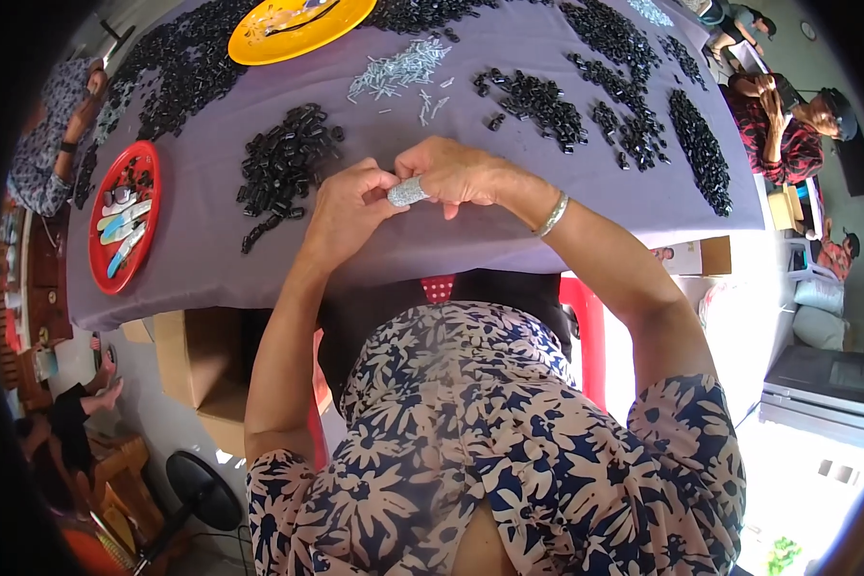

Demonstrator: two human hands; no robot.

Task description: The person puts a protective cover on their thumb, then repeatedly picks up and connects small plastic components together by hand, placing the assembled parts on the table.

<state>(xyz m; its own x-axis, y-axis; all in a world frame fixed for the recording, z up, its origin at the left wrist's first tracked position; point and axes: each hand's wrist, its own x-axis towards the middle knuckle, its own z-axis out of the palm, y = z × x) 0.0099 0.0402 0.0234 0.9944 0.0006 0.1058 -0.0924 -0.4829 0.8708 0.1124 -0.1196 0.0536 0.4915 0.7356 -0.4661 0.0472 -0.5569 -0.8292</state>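
Observation:
Near the front of the purple-covered table (384, 252), my two hands meet in front of me with fingers bent. Between them is a short, speckled silver-grey piece (408, 192), roughly cylindrical; its exact kind is not clear. My left hand (341, 209) pinches its left side with thumb and fingers. From the right, my right hand (451, 175) closes over its other end, and the fingers hide that part. Just left of my left hand lies a heap of small black cylindrical pieces (283, 158). Beyond my hands is a pile of thin pale sticks (398, 69).
A red oval tray (96, 235) with blue-and-white-handled tools stands at the left. Farther back is a yellow plate (360, 17) with a dark-handled tool. More black heaps (538, 106) spread rightward. Other people sit at left and right (787, 134). Cardboard boxes (178, 350) stand below the table.

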